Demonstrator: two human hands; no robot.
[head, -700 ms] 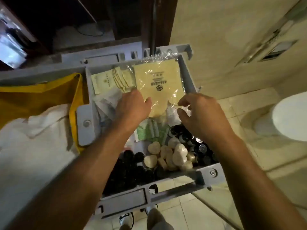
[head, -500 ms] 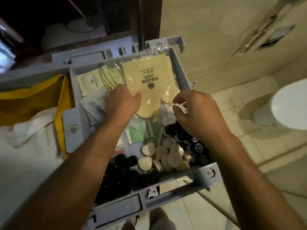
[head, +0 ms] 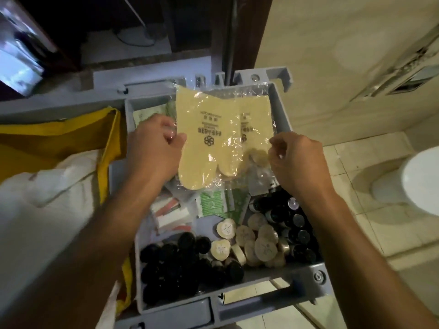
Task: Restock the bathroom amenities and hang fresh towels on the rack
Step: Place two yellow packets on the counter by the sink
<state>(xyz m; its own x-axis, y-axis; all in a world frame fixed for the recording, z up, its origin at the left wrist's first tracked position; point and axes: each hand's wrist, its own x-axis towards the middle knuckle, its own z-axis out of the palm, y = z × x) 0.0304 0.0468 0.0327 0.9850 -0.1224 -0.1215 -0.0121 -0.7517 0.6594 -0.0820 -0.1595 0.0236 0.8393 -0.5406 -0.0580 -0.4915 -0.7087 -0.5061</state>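
Setting: bathroom with glossy beige wall tiles and pale floor tiles. A white, rounded toilet (head: 422, 181) is seen to the right of the tray.

Tray (head: 283, 110): grey moulded plastic, rectangular, with a raised rim.

Item held: slipper pack (head: 206, 148). Flat slippers of pale yellow, finely textured fabric are shown, with rounded toes towards the near side of the tray. A dark flower-shaped logo and lettering are printed on them. They are sealed in crinkled clear film that catches the light. The pack is held over the far half of the tray.

Left hand (head: 154, 148): the grip is closed on the left edge of the film, which is pinched between thumb and curled fingers.

Right hand (head: 297, 160): the grip is closed on the film at the pack's lower right edge, with fingertips drawn together.

Contents of the tray:
- Green-and-white sachets (head: 210, 205): flat, lying in the middle of the tray.
- White and red packets (head: 171, 213): small and flat, heaped by the left wall of the tray.
- Round soaps (head: 263, 248): cream discs with small print, piled near the front of the tray.
- Black-capped bottles (head: 171, 269): small and dark, crowded in the near-left corner of the tray.
- Silver-capped bottles (head: 298, 219): dark, standing along the right wall of the tray.

Left of the tray: a yellow bag (head: 111, 138) of soft fabric, with crumpled white linen (head: 47, 210) in it.
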